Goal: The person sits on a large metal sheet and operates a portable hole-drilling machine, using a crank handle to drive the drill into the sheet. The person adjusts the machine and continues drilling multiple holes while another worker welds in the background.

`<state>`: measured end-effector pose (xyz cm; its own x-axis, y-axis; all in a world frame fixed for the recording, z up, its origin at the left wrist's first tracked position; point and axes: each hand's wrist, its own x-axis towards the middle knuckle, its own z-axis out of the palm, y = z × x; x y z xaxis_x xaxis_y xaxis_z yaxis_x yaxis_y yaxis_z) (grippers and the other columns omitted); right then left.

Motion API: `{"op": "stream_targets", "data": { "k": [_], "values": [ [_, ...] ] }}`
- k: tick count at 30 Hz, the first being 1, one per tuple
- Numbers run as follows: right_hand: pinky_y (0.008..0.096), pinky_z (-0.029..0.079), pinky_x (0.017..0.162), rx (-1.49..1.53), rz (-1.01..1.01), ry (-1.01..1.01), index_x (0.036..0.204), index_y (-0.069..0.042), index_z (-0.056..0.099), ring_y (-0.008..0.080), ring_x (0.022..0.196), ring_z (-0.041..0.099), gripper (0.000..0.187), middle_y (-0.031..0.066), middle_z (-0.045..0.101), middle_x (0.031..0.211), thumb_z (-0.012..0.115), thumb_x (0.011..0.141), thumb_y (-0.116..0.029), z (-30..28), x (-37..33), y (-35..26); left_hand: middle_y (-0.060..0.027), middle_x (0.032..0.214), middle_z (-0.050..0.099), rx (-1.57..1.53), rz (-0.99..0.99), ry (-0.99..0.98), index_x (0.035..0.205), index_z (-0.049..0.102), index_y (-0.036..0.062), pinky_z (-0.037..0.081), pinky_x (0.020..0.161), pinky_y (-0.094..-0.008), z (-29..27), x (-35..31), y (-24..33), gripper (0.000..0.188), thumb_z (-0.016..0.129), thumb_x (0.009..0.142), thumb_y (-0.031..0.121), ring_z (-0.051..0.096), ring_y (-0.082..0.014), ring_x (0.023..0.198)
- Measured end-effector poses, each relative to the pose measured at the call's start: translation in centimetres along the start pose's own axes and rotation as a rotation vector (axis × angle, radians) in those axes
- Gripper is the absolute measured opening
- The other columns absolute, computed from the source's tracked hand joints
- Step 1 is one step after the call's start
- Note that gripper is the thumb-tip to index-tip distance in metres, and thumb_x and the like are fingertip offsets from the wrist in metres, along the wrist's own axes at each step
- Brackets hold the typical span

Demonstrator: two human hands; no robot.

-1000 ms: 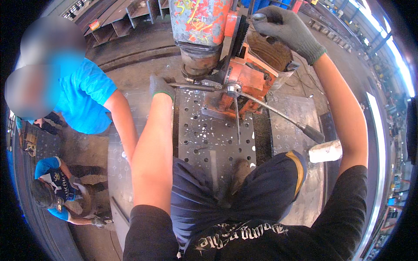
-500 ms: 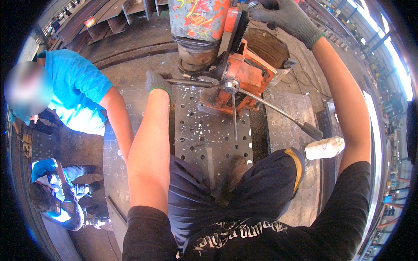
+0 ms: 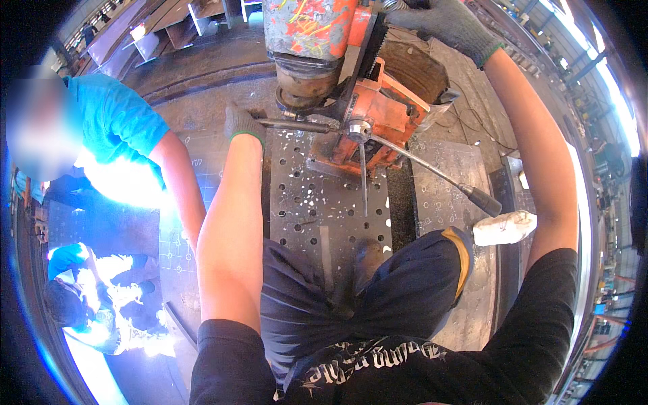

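Observation:
A magnetic drill press with an orange base and a scuffed grey-and-red motor stands on a perforated steel plate. My left hand, in a grey glove, is closed round the left spoke of its feed handle. The other spokes point toward me and to the lower right, the latter ending in a dark grip. At the top, my gloved right hand has its fingers curled at a ribbed metal piece beside the drill; the upper edge cuts off part of that hand.
A co-worker in a blue shirt leans in at left, one arm reaching behind my left forearm. Another person crouches lower left amid bright glare. A white wrapped bundle lies right of my knee. Steel beams lie at far left; a rusty bucket stands behind the drill.
A strong blue-white glare has lit up the left side. The co-worker in blue has shifted slightly lower. My hands and the feed handle hold nearly the same positions.

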<state>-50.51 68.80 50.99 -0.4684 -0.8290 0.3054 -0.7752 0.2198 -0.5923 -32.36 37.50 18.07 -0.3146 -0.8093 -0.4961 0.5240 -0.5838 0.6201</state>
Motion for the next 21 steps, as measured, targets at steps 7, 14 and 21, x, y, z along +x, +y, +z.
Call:
{"op": "stream_targets", "data": {
  "k": [7,14,21],
  "values": [
    [0.0292,0.057,0.074,-0.011,0.042,-0.025,0.116,0.000,0.076,0.0104,0.082,0.067,0.038,0.0035,0.076,0.097,0.090,0.088,-0.022,0.0,0.0,-0.8,-0.0192,0.111,0.069,-0.027,-0.058,0.075,0.121,0.069,0.0008,0.056,0.077,-0.0560,-0.2,1.0,0.3,0.043,0.060,0.101,0.038,0.067,-0.0362,0.090],
    [0.0297,0.058,0.071,-0.056,0.122,0.002,0.119,0.001,0.075,0.0113,0.082,0.068,0.040,0.0049,0.076,0.097,0.089,0.089,-0.022,0.3,-0.3,-1.8,-0.0198,0.111,0.068,-0.052,-0.043,0.081,0.119,0.067,0.0012,0.055,0.076,-0.0543,0.4,-1.1,0.0,0.041,0.059,0.101,0.037,0.067,-0.0353,0.091],
    [0.0294,0.058,0.071,-0.037,0.051,-0.011,0.120,0.001,0.075,0.0111,0.082,0.068,0.043,0.0050,0.076,0.097,0.090,0.088,-0.023,-0.1,-0.5,-1.5,-0.0183,0.105,0.065,-0.058,-0.044,0.070,0.119,0.064,0.0017,0.054,0.074,-0.0529,0.7,-1.6,0.0,0.043,0.060,0.103,0.041,0.064,-0.0332,0.086]
  ]
}}
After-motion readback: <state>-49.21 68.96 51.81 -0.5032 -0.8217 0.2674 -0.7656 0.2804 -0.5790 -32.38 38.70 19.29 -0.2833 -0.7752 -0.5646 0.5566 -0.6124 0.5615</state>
